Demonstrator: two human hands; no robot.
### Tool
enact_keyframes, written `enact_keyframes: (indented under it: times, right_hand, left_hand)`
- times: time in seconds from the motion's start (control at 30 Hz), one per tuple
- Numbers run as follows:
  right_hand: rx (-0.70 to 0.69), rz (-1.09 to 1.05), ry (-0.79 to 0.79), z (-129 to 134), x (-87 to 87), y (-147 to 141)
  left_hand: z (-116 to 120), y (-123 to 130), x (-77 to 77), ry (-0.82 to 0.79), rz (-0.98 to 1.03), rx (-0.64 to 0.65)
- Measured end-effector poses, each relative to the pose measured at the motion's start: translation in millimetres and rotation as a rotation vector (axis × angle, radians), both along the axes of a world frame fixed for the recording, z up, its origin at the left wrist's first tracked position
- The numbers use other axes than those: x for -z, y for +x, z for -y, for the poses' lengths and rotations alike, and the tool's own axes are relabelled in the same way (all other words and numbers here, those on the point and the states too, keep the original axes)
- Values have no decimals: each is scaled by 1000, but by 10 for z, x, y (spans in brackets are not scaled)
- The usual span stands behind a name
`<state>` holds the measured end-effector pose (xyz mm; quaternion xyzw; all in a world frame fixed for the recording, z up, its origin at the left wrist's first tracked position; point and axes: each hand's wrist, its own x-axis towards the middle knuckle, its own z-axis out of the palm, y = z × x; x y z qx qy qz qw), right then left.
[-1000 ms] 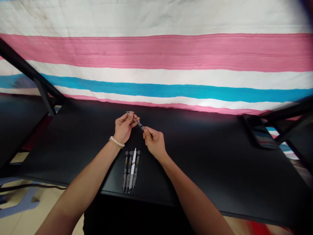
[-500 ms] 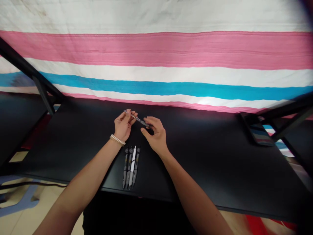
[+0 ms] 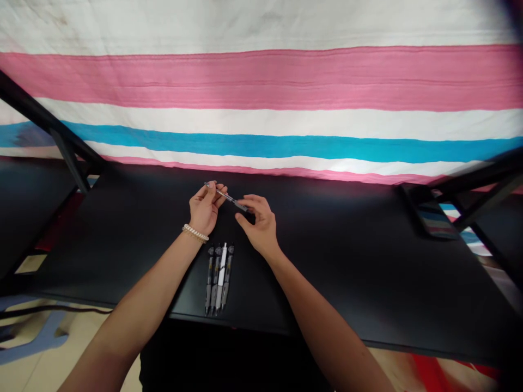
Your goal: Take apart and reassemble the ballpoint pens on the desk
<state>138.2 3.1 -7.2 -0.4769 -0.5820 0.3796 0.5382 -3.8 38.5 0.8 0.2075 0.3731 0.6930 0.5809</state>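
A pen (image 3: 229, 198) with a clear barrel and a dark grey grip slants over the black table. My left hand (image 3: 203, 211), with a pale coiled band at the wrist, pinches its upper left end between thumb and fingers. At the grip end, my right hand (image 3: 261, 220) is curved around the pen, thumb apart from the fingers; whether the fingertips touch it I cannot tell. Below the hands, several pens lie side by side near the table's front edge: dark pens (image 3: 210, 277) with grey grips and one white pen (image 3: 223, 267) among them.
On the right of the black table (image 3: 343, 261) lies a dark phone-like slab (image 3: 433, 215). Black frame bars (image 3: 69, 158) rise at both sides. A striped cloth (image 3: 261, 81) hangs along the back edge. A blue-grey plastic piece (image 3: 41, 337) is at lower left.
The right fingers have shifted very slightly around the pen's grip end. The left hand still holds the pen, and the row of pens lies as before.
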Motion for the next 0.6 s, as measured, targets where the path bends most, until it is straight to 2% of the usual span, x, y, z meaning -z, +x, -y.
enact_keyframes:
  times: [0.13, 0.3, 0.4, 0.6]
  right_hand:
    - [-28, -124, -155, 4, -5, -26]
    - [133, -118, -132, -10, -18, 26]
    - [158, -201, -138, -40, -34, 75]
    - [95, -263, -145, -26, -52, 32]
  left_hand:
    - [-1, 11, -16, -8, -2, -6]
    - [-77, -78, 0, -24, -13, -151]
    - [-134, -154, 22, -28, -4, -229]
    - [-94, -82, -34, -73, 39, -157]
